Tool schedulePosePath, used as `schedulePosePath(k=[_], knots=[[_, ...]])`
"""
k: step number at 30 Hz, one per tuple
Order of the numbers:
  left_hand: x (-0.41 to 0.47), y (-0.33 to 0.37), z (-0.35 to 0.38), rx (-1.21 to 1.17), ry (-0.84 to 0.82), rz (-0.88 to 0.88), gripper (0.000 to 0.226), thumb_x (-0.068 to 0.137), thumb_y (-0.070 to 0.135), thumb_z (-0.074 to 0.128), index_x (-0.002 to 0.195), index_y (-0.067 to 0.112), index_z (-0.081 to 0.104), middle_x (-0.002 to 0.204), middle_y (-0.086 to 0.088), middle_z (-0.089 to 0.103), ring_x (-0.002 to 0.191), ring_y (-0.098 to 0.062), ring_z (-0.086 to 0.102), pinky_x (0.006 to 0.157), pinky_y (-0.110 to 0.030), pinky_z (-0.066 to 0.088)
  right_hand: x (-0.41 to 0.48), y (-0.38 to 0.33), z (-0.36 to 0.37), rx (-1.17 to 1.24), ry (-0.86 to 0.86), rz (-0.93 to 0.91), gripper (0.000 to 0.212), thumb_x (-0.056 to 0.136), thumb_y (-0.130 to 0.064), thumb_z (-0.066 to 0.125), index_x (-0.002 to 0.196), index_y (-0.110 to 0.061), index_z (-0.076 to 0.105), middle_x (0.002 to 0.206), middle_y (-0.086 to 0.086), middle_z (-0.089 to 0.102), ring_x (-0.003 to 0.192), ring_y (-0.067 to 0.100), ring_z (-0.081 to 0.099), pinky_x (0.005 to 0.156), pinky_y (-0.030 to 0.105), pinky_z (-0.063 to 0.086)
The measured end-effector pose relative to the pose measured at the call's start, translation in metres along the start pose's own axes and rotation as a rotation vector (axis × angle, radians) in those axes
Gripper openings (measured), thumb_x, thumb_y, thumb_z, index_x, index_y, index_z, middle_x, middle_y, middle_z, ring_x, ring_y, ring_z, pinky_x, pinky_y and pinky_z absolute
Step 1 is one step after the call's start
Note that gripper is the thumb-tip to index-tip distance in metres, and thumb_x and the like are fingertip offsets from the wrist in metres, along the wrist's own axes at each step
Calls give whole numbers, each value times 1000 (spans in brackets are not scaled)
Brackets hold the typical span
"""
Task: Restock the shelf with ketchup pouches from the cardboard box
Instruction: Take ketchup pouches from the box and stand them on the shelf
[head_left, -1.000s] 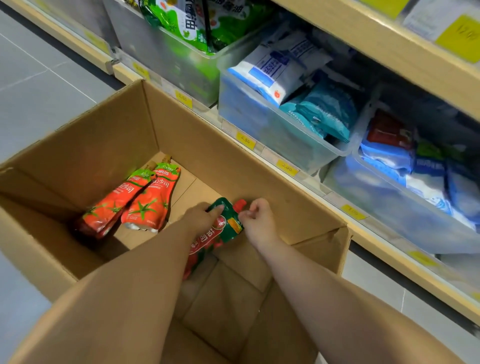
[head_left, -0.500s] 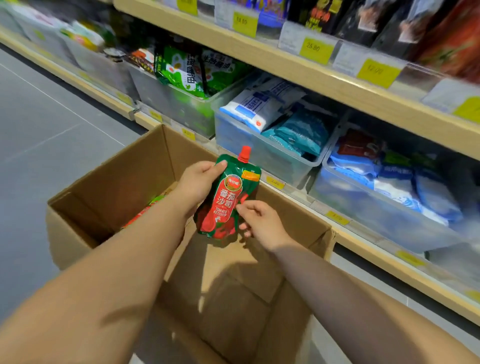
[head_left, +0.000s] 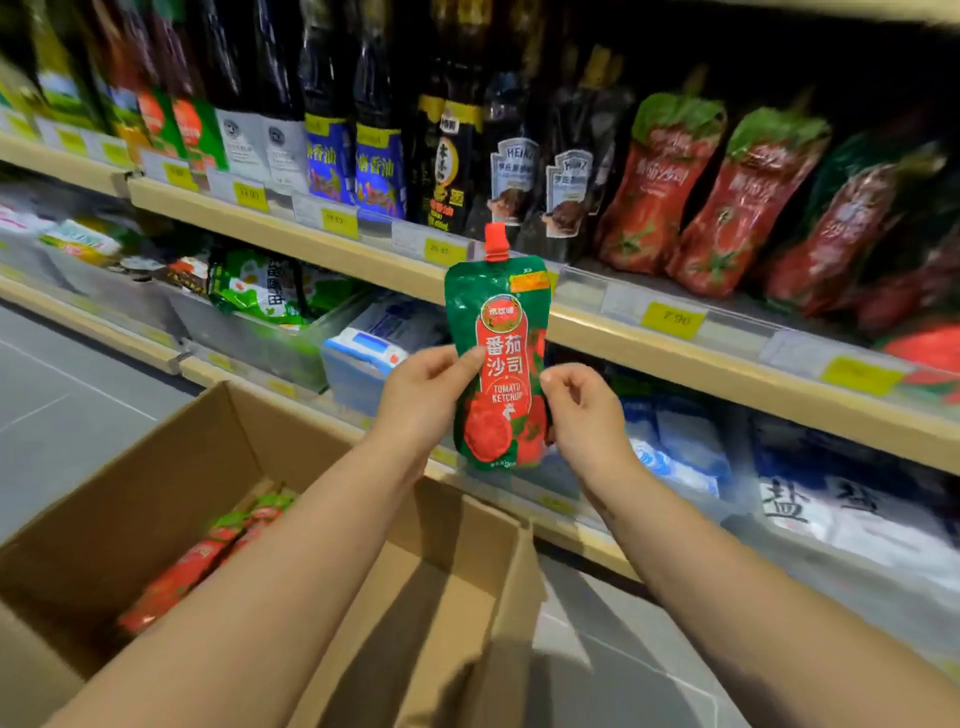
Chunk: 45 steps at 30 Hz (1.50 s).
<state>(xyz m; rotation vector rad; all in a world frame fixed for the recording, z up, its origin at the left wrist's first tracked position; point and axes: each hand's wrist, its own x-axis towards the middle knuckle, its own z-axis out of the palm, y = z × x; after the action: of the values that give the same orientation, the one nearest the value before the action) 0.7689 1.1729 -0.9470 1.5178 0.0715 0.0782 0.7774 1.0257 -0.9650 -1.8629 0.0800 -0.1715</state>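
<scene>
Head view, both hands' fingers (head_left: 470, 358) pinching upright ketchup pouch (head_left: 500, 358)

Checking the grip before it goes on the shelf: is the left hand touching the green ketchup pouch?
Touching. The head view shows the left hand with its thumb pressed on the front of the green ketchup pouch, fingers behind its edge.

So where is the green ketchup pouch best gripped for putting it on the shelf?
By its flat side edges at mid-height, one from each side, as the left hand and right hand hold it now. The ketchup pouch is upright, its red spout on top, label facing the camera.
</scene>
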Motion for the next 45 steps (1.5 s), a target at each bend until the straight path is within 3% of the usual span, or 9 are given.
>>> schedulePosePath(k=[6, 9, 14, 17, 22, 33, 36, 39, 45], knots=[[14, 39, 73, 76, -17, 40, 22, 82, 30, 68, 62, 20, 66, 66, 3, 68, 68, -10, 62, 70, -32, 55, 24, -25, -86, -12, 137, 1, 26, 92, -26, 51, 67, -22, 54, 63, -4, 54, 57, 14, 49, 57, 29, 40], [26, 64, 107, 103, -49, 62, 20, 81, 27, 68, 64, 19, 62, 69, -4, 63, 68, -16, 57, 66, -28, 54, 32, -36, -125, -31, 191, 32, 28, 89, -27, 53, 63, -19, 54, 65, 1, 56, 67, 23, 53, 66, 42, 46], [43, 96, 161, 189, -70, 153, 19, 85, 21, 63, 67, 17, 64, 81, -11, 67, 83, -22, 62, 88, -47, 54, 45, -58, -179, -14, 263, -8, 31, 89, -23, 54, 59, -17, 57, 50, 1, 55, 39, 15, 50, 51, 31, 41], [52, 109, 188, 256, -102, 215, 16, 86, 21, 59, 96, 12, 68, 103, -9, 70, 98, -23, 65, 92, -42, 52, 59, -69, -204, -4, 320, -35, 27, 90, -22, 54, 63, -20, 59, 59, 1, 58, 47, 18, 52, 53, 33, 45], [65, 115, 222, 391, -98, 399, 36, 89, 22, 50, 124, 18, 58, 112, 3, 63, 85, -5, 55, 71, -21, 42, 87, -68, -229, -49, 409, -89, 12, 93, -22, 47, 89, -21, 58, 70, -3, 58, 55, 10, 59, 59, 31, 55], [62, 76, 241, 568, -199, 441, 40, 86, 11, 49, 124, 18, 57, 95, 16, 66, 67, 3, 55, 54, -6, 40, 93, -29, -245, -272, 409, -67, 21, 91, -18, 46, 104, -18, 63, 81, -1, 66, 77, 25, 67, 75, 45, 57], [62, 74, 237, 710, -220, 449, 45, 86, 16, 51, 131, 17, 52, 119, 5, 66, 96, -6, 61, 82, -13, 40, 87, -30, -248, -370, 412, -115, 27, 91, -21, 47, 114, -18, 62, 109, 2, 68, 83, 18, 64, 75, 34, 55], [60, 73, 242, 735, -257, 436, 48, 86, 17, 52, 134, 15, 50, 129, 1, 60, 114, -12, 56, 89, -18, 36, 80, -25, -253, -448, 431, -135, 37, 93, -20, 43, 129, -19, 50, 125, 0, 60, 61, -2, 48, 54, 15, 40], [59, 77, 264, 765, -310, 442, 45, 86, 17, 50, 131, 14, 52, 126, -4, 62, 113, -19, 58, 88, -24, 42, 70, -25, -258, -441, 445, -109, 50, 92, -19, 40, 142, -22, 35, 112, -5, 62, 58, -1, 47, 63, 30, 53]])
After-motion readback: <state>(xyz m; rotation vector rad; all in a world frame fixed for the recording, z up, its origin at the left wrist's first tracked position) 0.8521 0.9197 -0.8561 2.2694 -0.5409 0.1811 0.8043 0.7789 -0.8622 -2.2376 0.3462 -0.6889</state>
